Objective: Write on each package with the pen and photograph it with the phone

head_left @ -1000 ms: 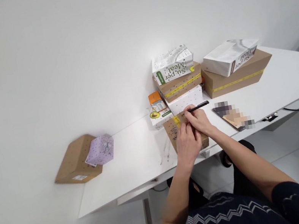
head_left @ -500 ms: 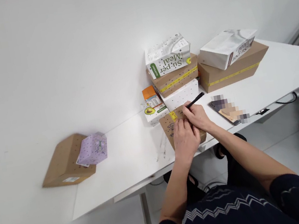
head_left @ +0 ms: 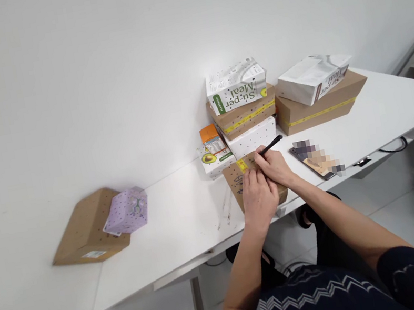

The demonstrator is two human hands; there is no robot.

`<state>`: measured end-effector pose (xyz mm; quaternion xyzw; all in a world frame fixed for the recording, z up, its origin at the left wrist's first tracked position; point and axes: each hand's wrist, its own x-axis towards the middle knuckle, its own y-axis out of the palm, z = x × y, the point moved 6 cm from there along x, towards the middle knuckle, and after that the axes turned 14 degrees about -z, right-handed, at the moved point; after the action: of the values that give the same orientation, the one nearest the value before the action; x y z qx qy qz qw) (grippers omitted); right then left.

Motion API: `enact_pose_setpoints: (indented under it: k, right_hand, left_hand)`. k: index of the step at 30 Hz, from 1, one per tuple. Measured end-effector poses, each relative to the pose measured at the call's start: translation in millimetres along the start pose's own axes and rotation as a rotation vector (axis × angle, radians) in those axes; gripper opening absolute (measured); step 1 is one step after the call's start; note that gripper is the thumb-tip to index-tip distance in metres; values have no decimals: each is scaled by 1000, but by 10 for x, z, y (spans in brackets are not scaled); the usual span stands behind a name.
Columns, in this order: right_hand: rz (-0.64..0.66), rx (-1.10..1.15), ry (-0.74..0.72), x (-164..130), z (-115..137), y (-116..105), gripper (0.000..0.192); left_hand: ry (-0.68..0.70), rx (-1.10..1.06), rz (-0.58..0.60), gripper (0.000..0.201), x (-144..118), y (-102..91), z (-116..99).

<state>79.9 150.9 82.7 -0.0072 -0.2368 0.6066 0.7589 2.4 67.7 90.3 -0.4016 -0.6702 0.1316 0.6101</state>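
- My left hand (head_left: pixel 257 197) lies flat, palm down, on a small brown cardboard box (head_left: pixel 240 181) at the near edge of the white worktop (head_left: pixel 179 224), pinning it there.
- My right hand (head_left: pixel 275 165) is closed around a slim black pen (head_left: pixel 271 144), tip down on the box top beside a strip of yellow tape (head_left: pixel 242 165).
- The box looks light and stiff, with a matt, slightly rough skin that should grip well (a thin lid could dent under hard pressure); I judge its two long sides the best place to take hold.
- The pen is smooth and hard, and likely to roll if let go.
- Just behind the box stands a stack: a white dotted box (head_left: pixel 254 137), a brown taped box (head_left: pixel 246 113) and a glossy white printed carton (head_left: pixel 237 85) on top.
- A small carton with an avocado picture (head_left: pixel 215 153) sits to the stack's left.
- To the right a larger brown box (head_left: pixel 322 102) carries a white paper pouch (head_left: pixel 311 79).
- A flat dark device (head_left: pixel 314 159) lies near my right hand, partly blurred.
- Well apart on the left, a lilac dotted packet (head_left: pixel 127 217) rests on another brown box (head_left: pixel 84 232).
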Motion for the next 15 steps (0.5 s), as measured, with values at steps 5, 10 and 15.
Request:
enact_pose_setpoints:
  k: [5, 10, 15]
  right_hand:
    - [-14, -11, -1, -1, 33, -23, 22]
    - [-3, 15, -12, 7, 35, -15, 23]
    - [-68, 93, 58, 2, -25, -46, 21]
  left_hand:
    - [-9, 8, 18, 29, 1, -4, 3]
    - [0, 27, 21, 31, 6, -15, -7]
    - [13, 27, -4, 27, 8, -23, -21]
